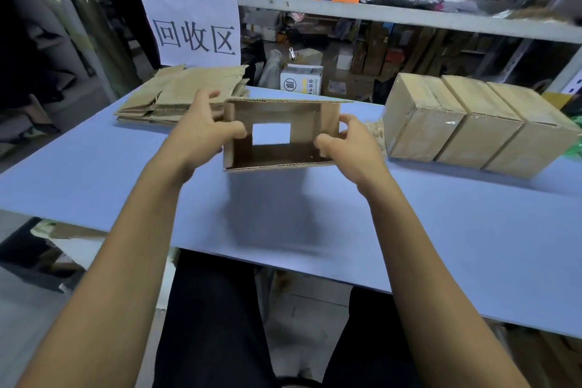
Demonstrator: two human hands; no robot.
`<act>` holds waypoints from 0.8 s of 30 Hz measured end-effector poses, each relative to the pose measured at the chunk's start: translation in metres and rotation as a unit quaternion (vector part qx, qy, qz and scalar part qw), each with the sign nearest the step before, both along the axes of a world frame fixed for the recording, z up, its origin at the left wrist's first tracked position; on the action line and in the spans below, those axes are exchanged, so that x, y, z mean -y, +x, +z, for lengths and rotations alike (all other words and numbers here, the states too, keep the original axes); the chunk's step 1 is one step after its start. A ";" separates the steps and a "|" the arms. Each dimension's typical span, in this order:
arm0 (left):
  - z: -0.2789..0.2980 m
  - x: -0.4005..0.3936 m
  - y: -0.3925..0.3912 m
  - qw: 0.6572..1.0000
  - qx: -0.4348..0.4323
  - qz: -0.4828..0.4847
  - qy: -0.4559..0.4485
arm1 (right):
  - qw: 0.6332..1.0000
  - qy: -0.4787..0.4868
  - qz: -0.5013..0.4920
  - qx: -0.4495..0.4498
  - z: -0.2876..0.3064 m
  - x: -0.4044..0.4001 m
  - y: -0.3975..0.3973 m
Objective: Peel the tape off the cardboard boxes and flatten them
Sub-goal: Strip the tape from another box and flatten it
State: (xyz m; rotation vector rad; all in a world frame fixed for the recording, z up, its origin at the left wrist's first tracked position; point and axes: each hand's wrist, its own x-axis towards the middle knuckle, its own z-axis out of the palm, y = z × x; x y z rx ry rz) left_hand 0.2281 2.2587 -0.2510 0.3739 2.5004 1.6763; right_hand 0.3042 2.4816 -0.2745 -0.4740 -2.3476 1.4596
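Note:
I hold an opened cardboard box (277,113) up over the blue table (315,214), its open end turned toward me so the table shows through the far opening. My left hand (201,132) grips its left wall, thumb inside. My right hand (349,142) grips the right wall, thumb inside too. A pile of flattened boxes (179,94) lies at the back left. Three taped, closed boxes (472,123) stand side by side at the right.
A white paper sign (193,28) hangs from the metal shelf (346,9) behind the flattened pile. A crumpled wad of peeled tape (376,132) lies beside the closed boxes. A small white carton (300,82) sits beyond the table's far edge.

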 end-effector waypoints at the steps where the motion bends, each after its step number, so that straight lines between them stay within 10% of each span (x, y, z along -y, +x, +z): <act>1: -0.001 0.008 -0.001 0.998 0.018 -0.033 0.049 | 0.997 -0.071 0.015 -0.021 -0.001 -0.003 0.002; 7: -0.015 0.036 -0.002 0.964 0.048 -0.121 0.234 | 0.915 -0.394 0.024 -0.082 -0.023 -0.008 0.007; 18: -0.008 0.034 -0.002 0.968 -0.046 -0.159 0.188 | 0.955 -0.237 0.094 -0.154 -0.029 -0.008 0.009; 24: -0.002 0.024 0.001 0.977 -0.030 -0.046 0.206 | 0.924 -0.351 0.035 -0.145 -0.006 -0.001 0.012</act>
